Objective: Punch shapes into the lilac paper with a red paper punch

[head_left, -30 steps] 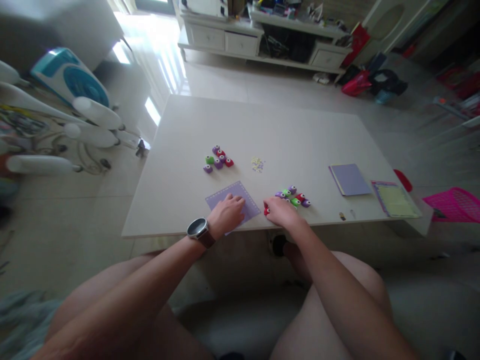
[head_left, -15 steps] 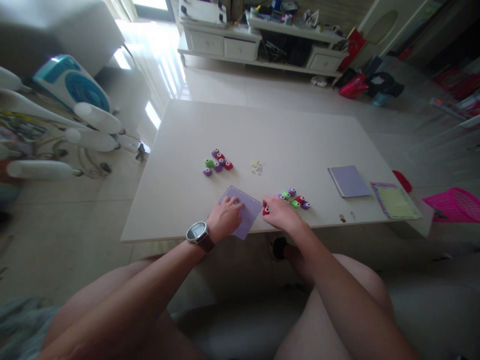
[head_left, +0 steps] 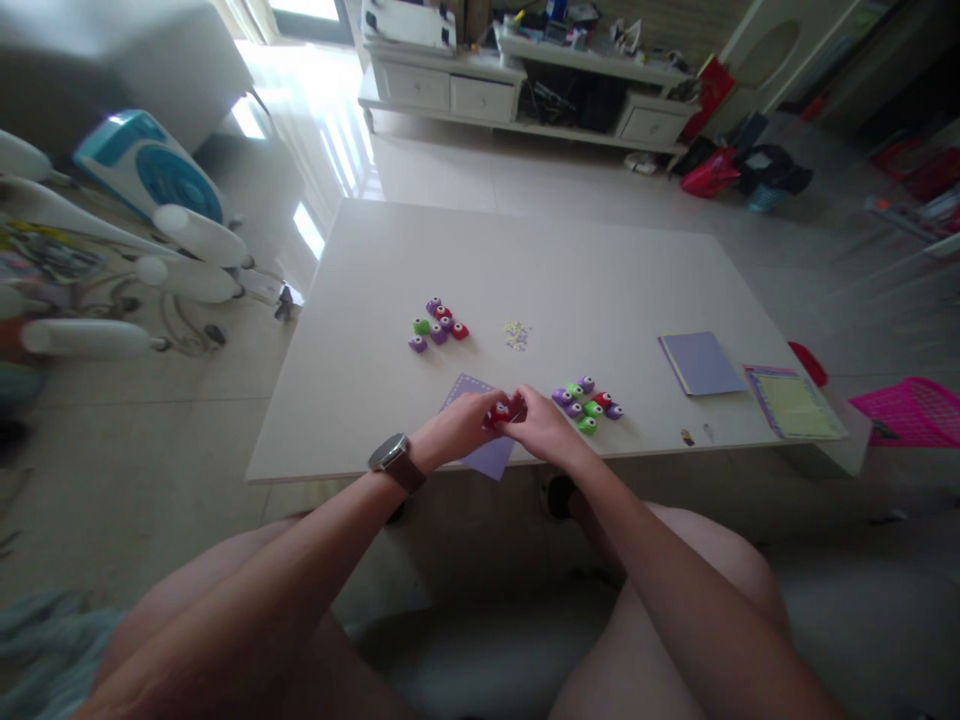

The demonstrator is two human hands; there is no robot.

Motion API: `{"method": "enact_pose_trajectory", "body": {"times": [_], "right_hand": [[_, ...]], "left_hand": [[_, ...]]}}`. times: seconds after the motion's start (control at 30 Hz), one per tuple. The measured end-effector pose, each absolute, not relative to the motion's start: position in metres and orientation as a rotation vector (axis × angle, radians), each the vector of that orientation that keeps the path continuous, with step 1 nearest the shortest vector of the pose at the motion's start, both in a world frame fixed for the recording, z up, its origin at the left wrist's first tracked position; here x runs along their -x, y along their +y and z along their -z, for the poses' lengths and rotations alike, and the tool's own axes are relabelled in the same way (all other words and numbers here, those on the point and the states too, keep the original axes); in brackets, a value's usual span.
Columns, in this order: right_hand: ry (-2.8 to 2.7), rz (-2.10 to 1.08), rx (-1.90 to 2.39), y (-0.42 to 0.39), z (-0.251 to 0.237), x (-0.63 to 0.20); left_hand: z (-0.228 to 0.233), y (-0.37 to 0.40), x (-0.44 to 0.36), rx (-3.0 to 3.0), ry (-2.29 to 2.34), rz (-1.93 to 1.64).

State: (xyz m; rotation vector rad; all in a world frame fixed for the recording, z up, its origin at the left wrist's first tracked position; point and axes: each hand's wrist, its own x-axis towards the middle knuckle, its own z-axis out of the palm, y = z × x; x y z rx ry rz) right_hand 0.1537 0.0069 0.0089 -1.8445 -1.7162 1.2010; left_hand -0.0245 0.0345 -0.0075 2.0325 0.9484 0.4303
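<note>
A small red punch (head_left: 501, 412) sits between my two hands at the near edge of the white table (head_left: 525, 260). My right hand (head_left: 541, 428) grips it from the right and my left hand (head_left: 454, 432), with a watch on the wrist, holds it from the left. Both hands rest over a lilac paper sheet (head_left: 484, 455) that juts past the table edge. Just to the right lies a cluster of purple, green and red punches (head_left: 589, 400). A second cluster (head_left: 437, 323) lies farther back on the left.
Small paper bits (head_left: 516, 333) lie mid-table. A lilac pad (head_left: 699, 362) and a yellow-green sheet (head_left: 793, 402) are at the right. A pink basket (head_left: 911, 410) stands right of the table, a blue fan (head_left: 150, 170) and white frame at the left, a cabinet (head_left: 525, 85) behind.
My right hand has carried the red punch leftward from beside the near cluster onto the lilac sheet. My left hand lifted off the sheet and closed on the punch too.
</note>
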Motion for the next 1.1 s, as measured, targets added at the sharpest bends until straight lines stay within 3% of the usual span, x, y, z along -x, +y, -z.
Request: {"method": "enact_pose_trajectory", "body": {"times": [0.27, 0.47, 0.63, 0.77, 1.1], "right_hand": [[-1.623, -1.193, 1.757, 0.004, -0.004, -0.142], [-2.211, -1.017, 1.555, -0.031, -0.010, -0.115], [-2.770, -1.229, 1.057, -0.073, -0.009, -0.085], [-3.062, -1.242, 0.977, -0.098, -0.004, -0.070], [-3.080, -1.130, 1.021, -0.113, 0.030, -0.069]], "left_hand": [[0.003, 0.060, 0.051, -2.022, 1.250, -0.413], [0.023, 0.086, 0.092, -1.857, 1.643, -0.453], [0.036, 0.093, 0.105, -1.768, 1.803, -0.453], [0.040, 0.098, 0.107, -1.787, 1.894, -0.456], [0.023, 0.091, 0.099, -1.868, 2.045, -0.220]]}}
